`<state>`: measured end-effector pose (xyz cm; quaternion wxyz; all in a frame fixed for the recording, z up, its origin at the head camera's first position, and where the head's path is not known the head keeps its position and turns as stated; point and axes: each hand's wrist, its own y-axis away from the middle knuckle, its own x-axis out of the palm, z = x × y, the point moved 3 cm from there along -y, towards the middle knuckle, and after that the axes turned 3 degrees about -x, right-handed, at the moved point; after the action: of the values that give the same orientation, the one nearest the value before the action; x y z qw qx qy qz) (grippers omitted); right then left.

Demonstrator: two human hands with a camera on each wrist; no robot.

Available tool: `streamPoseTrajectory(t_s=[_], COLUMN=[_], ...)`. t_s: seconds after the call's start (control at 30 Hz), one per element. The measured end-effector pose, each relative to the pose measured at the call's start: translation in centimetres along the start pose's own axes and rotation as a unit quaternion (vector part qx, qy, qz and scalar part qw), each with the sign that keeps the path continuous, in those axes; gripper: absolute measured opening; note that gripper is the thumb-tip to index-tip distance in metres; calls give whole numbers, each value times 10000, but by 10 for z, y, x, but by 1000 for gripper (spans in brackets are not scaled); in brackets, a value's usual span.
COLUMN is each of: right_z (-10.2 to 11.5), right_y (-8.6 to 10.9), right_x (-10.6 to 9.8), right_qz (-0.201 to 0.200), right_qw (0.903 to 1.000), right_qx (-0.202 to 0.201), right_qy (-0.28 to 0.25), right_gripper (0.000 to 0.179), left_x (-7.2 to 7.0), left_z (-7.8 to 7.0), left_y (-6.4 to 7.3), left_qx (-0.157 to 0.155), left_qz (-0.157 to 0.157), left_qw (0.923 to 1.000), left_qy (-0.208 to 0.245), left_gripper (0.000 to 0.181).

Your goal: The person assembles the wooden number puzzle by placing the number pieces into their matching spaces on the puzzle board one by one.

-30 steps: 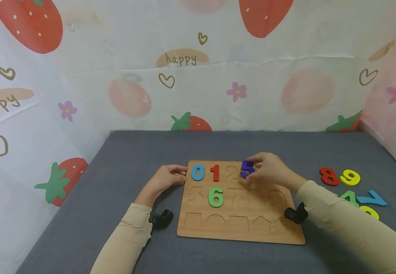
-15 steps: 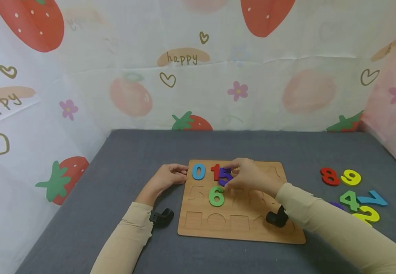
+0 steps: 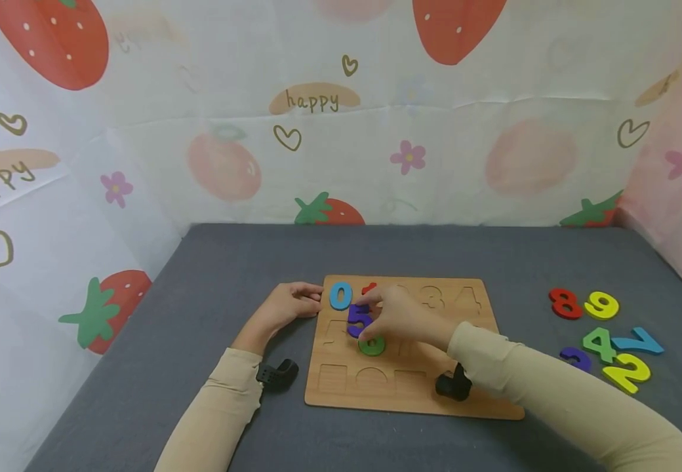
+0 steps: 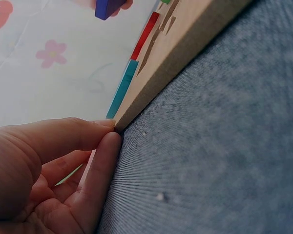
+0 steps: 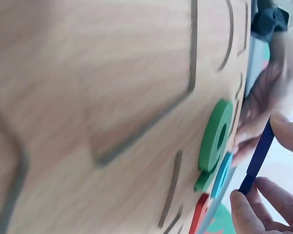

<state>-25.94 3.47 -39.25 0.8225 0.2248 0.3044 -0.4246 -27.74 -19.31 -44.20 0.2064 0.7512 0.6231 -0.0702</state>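
A: Starting with the head view, what can be read?

B: "happy" on the printed backdrop (image 3: 447,157), once whole, once cut off at the left. On the wooden board (image 3: 376,401) are a blue 0 (image 3: 333,297), a red 1 (image 3: 368,288) and a green 6 (image 3: 373,353). Off to the right lie a red 8 (image 3: 566,304), a yellow 9 (image 3: 602,298), a green 4 (image 3: 599,344), a blue 7 (image 3: 636,344) and a yellow 2 (image 3: 627,372).

A: How are the hands?

B: The left hand (image 3: 290,303) is at the board's left edge. The right hand (image 3: 402,318) reaches across, thumb and fingers pinching a purple 5 (image 3: 357,316) over the board, in front of the 1 and 6.

A: Left wrist view?

B: The left thumb and a fingertip pinch the board's corner; other fingers bend behind. The 5 hangs above the surface, partly in frame.

A: And the right wrist view?

B: The 5 shows edge-on: a thin, dark, tilted slab, clear of the board, thumb on one end and fingertips on the other. The 6 stands proud of the wood.
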Motion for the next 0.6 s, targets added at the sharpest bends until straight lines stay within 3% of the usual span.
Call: streamPoseTrajectory(t_s=[0.6], right_z=[20], right_y=[-8], right_x=[29], right_qz=[107], right_qw=[9999], right_qx=[87], right_qy=[80], right_gripper=[59], left_x=[0], left_z=[1], left_y=[-2], left_qx=[18], left_qz=[27], left_qw=[10000], left_qy=[34], left_gripper=[43])
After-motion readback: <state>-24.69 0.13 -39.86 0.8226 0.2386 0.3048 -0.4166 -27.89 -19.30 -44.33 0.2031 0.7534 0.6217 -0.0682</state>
